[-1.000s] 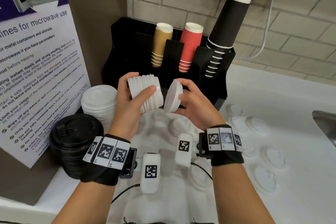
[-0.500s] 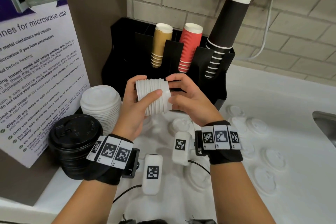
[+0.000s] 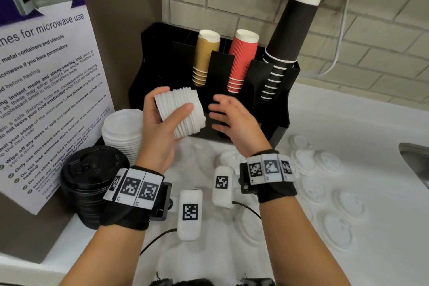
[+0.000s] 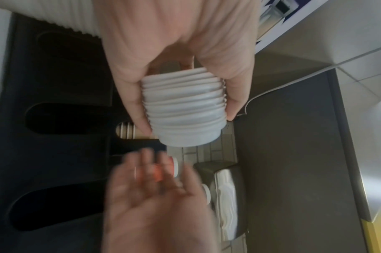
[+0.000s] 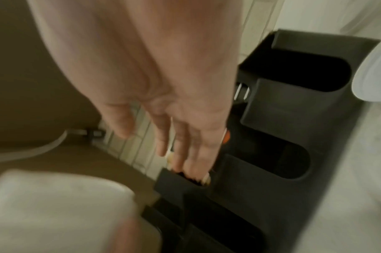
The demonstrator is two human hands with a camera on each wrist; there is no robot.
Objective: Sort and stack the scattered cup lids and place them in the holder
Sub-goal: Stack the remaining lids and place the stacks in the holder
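Note:
My left hand [image 3: 160,121] grips a stack of small white lids [image 3: 180,112] lying sideways, held in the air in front of the black holder [image 3: 281,100]. The same stack of lids [image 4: 183,109] fills the left wrist view, thumb on one side and fingers on the other. My right hand [image 3: 232,116] hovers just right of the stack, fingers spread and holding nothing; it is blurred. In the right wrist view the right hand [image 5: 174,137] hangs loose over the holder's empty slots [image 5: 293,164]. Several loose white lids [image 3: 325,190] lie scattered on the white counter to the right.
Stacks of tan cups [image 3: 205,58], red cups [image 3: 242,60] and black cups [image 3: 287,37] stand in the holder. A stack of larger white lids [image 3: 123,132] and a stack of black lids [image 3: 92,181] sit at the left by a sign. A metal sink edge [image 3: 415,162] lies at the right.
My right hand brought a single white lid onto the end of the stack, pressed it on, and has now let go and pulled away to the right.

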